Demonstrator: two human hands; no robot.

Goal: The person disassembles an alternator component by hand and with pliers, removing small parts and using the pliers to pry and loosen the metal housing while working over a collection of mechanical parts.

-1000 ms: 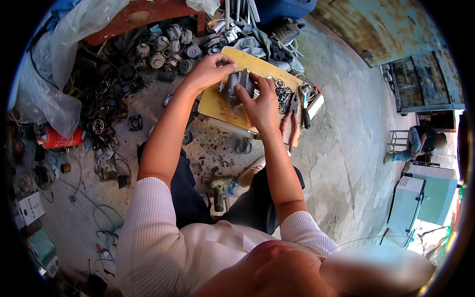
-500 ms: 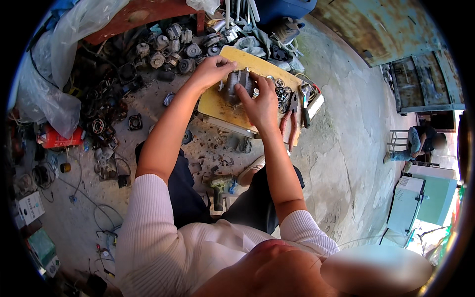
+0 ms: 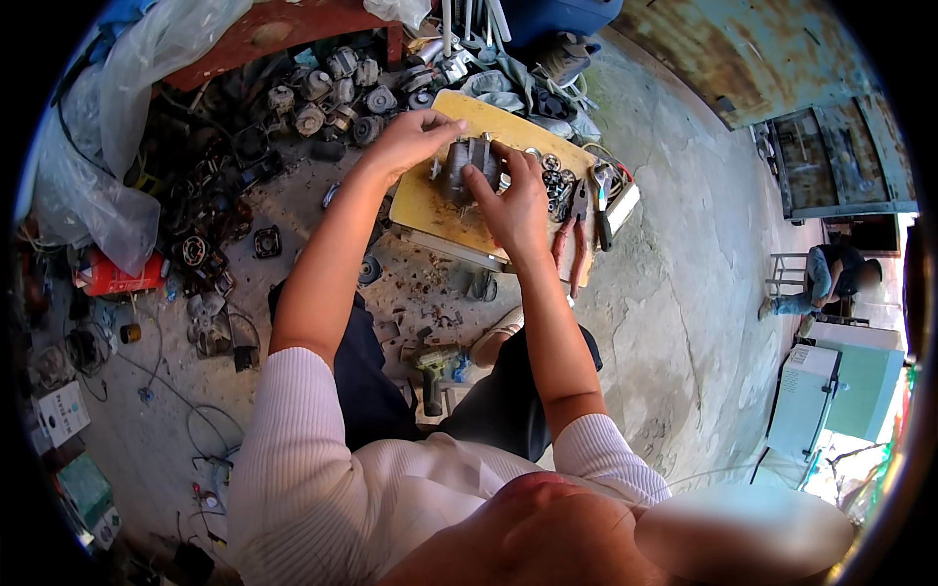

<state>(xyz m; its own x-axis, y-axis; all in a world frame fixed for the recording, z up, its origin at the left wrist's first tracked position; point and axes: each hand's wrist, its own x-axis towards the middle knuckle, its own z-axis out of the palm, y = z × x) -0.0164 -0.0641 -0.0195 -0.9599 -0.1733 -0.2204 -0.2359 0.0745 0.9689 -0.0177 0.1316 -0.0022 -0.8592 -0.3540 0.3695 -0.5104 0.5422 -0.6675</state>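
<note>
A grey, blocky metal motor [image 3: 457,176] stands on a yellow board [image 3: 503,119] in front of me. My right hand [image 3: 516,200] grips its right side, the thumb on the near face and the fingers behind. Just beyond its far left edge is my left hand [image 3: 415,142], with thumb and fingertips pinched together; what they hold, if anything, is too small to make out. To the right of the motor lie small round metal parts [image 3: 559,186], pliers with red handles [image 3: 576,230] and a tool with a silver head and dark handle [image 3: 604,210].
Old motors [image 3: 313,103] are heaped on the floor beyond the board, at left. A green and black power drill [image 3: 430,376] lies between my legs. At far left is a red cylinder [image 3: 117,273]; a blue bin [image 3: 557,21] stands behind. Another person [image 3: 831,278] sits far right.
My left fingertips have shifted very slightly left, away from the motor's top. My right hand keeps its grip, and the motor stays in place.
</note>
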